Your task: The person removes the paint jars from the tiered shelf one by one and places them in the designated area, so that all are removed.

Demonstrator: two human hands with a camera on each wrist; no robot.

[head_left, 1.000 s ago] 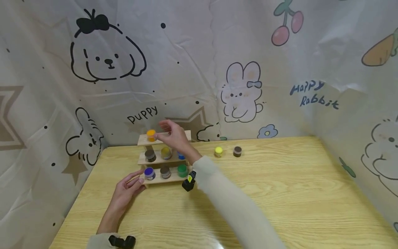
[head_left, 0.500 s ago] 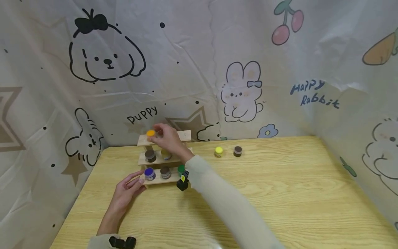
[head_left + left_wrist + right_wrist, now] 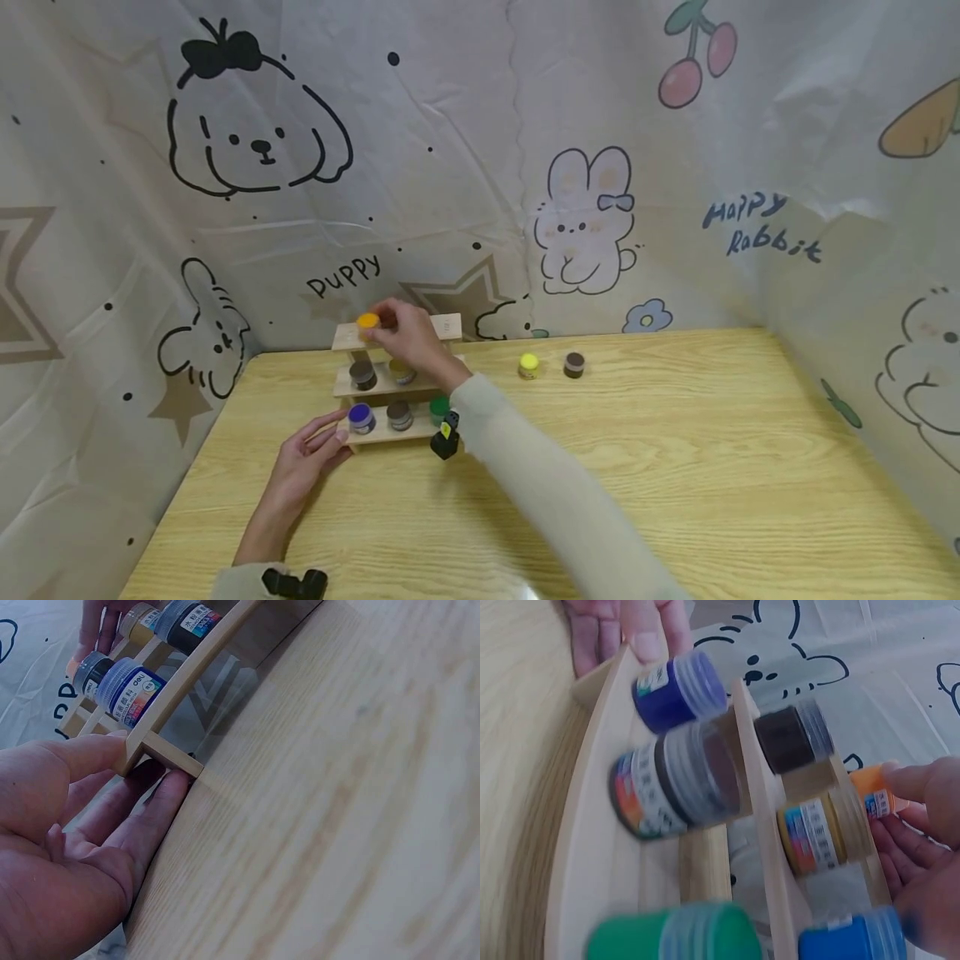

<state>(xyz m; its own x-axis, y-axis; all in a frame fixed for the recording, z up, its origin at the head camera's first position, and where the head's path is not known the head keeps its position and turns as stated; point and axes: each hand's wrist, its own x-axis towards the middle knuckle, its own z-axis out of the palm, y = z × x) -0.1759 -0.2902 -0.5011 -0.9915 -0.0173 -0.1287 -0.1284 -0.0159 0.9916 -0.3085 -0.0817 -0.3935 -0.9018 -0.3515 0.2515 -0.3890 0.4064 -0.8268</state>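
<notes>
At the left of the table stands a three-tier wooden rack [image 3: 378, 433] of small paint jars. My right hand [image 3: 412, 333] pinches an orange paint jar [image 3: 367, 323] at the left end of the top shelf. With thumb and fingers my left hand [image 3: 82, 825] holds the rack's lower left corner. The bottom shelf bears a purple jar [image 3: 362, 418], a dark brown jar [image 3: 399, 415] and a green jar [image 3: 439, 408]. On the middle shelf are a black jar [image 3: 791, 735], an ochre jar [image 3: 821, 832] and a blue jar [image 3: 851, 934], which my right arm hides in the head view.
A yellow jar [image 3: 528, 366] and another dark brown jar [image 3: 574, 364] stand on the table [image 3: 675, 450], right of the rack. Behind the table hangs a printed cloth [image 3: 450, 167], close to the rack's back.
My right hand has shifted slightly left and closer round the orange jar, which has moved only slightly on the top shelf. My left hand has stayed at the rack's corner.
</notes>
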